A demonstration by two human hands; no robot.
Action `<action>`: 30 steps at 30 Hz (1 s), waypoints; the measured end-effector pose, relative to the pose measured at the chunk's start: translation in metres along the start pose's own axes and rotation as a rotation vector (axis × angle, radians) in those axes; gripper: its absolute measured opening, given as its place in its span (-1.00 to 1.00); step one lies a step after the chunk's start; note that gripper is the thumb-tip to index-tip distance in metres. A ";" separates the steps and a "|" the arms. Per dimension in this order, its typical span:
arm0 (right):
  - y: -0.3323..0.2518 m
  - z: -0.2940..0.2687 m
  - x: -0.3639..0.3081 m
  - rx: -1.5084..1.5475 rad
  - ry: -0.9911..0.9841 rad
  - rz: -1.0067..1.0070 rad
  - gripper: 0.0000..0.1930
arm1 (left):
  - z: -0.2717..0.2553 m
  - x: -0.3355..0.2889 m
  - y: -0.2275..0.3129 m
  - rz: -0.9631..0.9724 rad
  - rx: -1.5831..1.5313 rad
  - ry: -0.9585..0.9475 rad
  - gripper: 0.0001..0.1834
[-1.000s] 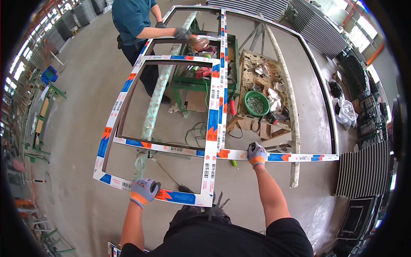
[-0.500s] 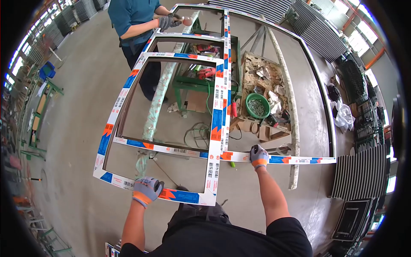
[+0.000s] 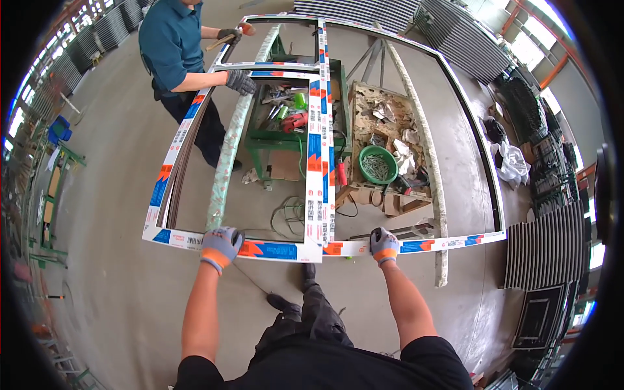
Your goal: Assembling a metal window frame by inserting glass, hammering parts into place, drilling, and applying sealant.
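My gloved left hand (image 3: 221,247) is closed around the near rail of a smaller window sash (image 3: 276,251), wrapped in white, blue and orange film. With fingers curled over it, my gloved right hand (image 3: 384,245) grips the near rail of a larger window frame (image 3: 455,242) in the same film. The sash lies over the frame's left part, their near rails almost in line. Across from me, a co-worker's gloved hand (image 3: 240,82) touches the sash's far left corner. The co-worker's other hand holds a mallet (image 3: 246,29) with a wooden handle.
Two long padded bars, one greenish (image 3: 227,162) and one pale (image 3: 426,149), run beneath the frame. Between them stand a green tool cart (image 3: 260,140) and a wooden bench (image 3: 364,117) with a green bowl (image 3: 378,164) of screws. A cable (image 3: 286,214) lies on the floor.
The sash has slid away from me, its near rail now level with the frame's. My left hand moved forward with it. The co-worker has put one hand on the sash; the other keeps the mallet.
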State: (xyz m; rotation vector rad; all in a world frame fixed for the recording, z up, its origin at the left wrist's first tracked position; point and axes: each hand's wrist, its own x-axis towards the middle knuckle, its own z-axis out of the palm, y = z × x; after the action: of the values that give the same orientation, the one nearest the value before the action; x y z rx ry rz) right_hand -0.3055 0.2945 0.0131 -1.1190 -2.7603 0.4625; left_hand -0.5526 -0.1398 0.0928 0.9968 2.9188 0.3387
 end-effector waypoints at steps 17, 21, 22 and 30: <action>-0.001 -0.005 0.015 0.036 -0.077 -0.073 -0.91 | 0.045 0.044 -0.011 -0.038 0.006 -0.077 -0.72; -0.002 -0.007 0.015 0.046 -0.085 -0.080 -0.92 | 0.033 0.041 -0.010 0.030 0.014 0.043 -0.74; 0.000 -0.006 0.015 0.047 -0.081 -0.080 -0.92 | 0.030 0.041 -0.011 0.032 0.015 0.047 -0.74; 0.006 -0.003 0.017 -0.012 -0.119 -0.069 -0.87 | 0.029 0.043 -0.015 0.009 -0.051 0.002 -0.75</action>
State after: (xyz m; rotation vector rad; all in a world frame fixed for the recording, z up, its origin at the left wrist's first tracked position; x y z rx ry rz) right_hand -0.3137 0.3109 0.0137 -1.0276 -2.8965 0.5213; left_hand -0.5920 -0.1196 0.0622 1.0031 2.8930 0.4121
